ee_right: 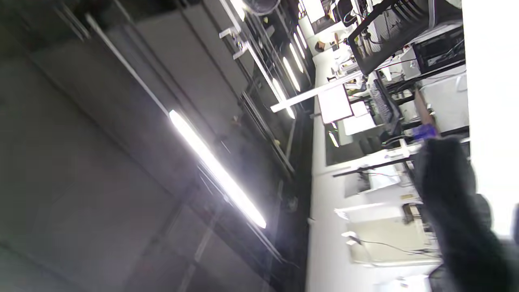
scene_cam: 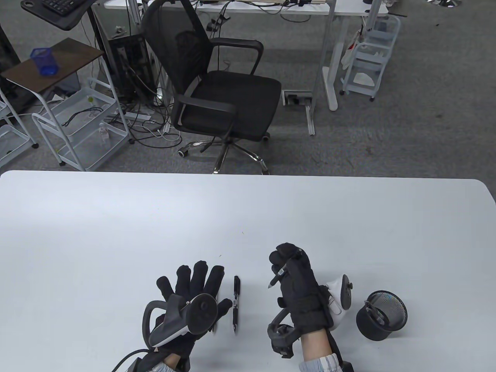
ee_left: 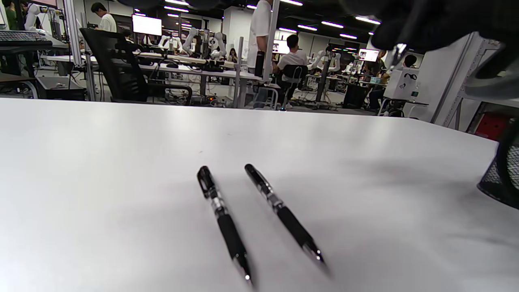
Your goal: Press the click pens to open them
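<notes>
My right hand grips a black click pen in a fist above the table. Its tip points down and to the left, and the thumb sits at its top end. My left hand is open with fingers spread, held flat and low over the white table, holding nothing. A second black pen lies just right of the left thumb. The left wrist view shows this pen beside a third pen, both lying on the table. The right wrist view shows mostly ceiling and one gloved finger.
A black mesh pen cup stands at the right of my right hand with a pen inside; its edge shows in the left wrist view. A black office chair stands beyond the table's far edge.
</notes>
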Motion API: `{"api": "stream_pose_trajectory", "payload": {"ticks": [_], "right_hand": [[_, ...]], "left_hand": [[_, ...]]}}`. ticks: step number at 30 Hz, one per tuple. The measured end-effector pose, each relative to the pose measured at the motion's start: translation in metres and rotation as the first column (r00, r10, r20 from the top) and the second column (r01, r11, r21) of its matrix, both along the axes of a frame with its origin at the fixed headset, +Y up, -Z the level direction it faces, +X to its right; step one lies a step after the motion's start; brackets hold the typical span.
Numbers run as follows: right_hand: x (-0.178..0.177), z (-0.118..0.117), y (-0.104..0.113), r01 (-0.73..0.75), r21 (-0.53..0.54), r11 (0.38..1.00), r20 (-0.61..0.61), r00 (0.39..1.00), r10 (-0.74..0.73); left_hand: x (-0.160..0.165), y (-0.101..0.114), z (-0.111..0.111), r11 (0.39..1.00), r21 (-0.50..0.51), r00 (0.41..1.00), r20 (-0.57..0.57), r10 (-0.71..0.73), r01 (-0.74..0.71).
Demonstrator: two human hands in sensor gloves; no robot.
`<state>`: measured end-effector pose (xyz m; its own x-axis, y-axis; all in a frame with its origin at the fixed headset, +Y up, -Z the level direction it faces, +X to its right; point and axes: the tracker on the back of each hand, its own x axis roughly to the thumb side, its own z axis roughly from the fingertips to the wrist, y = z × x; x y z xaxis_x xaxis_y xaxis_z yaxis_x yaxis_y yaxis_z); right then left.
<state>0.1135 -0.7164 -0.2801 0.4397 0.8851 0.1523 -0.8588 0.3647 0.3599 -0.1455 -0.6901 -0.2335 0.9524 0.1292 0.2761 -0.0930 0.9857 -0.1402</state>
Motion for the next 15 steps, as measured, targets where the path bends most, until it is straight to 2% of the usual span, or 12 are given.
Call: {"api": "stream_pose_trajectory", "payload": {"ticks": [4,10,15], "right_hand": [[0.0007,0.0019,0.0068,-0.233,0.038,0.972,0.06,0.971,0.231],[-0.0019,0.0015,0.005,-0.379,-0.017,0.925,0.13,0.917,0.378],[-0.003,-0.0001,0.0005,-0.578,-0.092,0.811,0.263,0.771,0.58]], "left_hand": [[-0.0007,0.0005,0.0,1.0,0.003,1.0,-0.002,0.006,-0.006],[-0.0009,0.0006,0.0002,1.0,0.003,1.0,-0.001,0.005,-0.005],[-0.0018,0.001,0.0,1.0,0.005,1.0,-0.004,0.01,-0.01]]}}
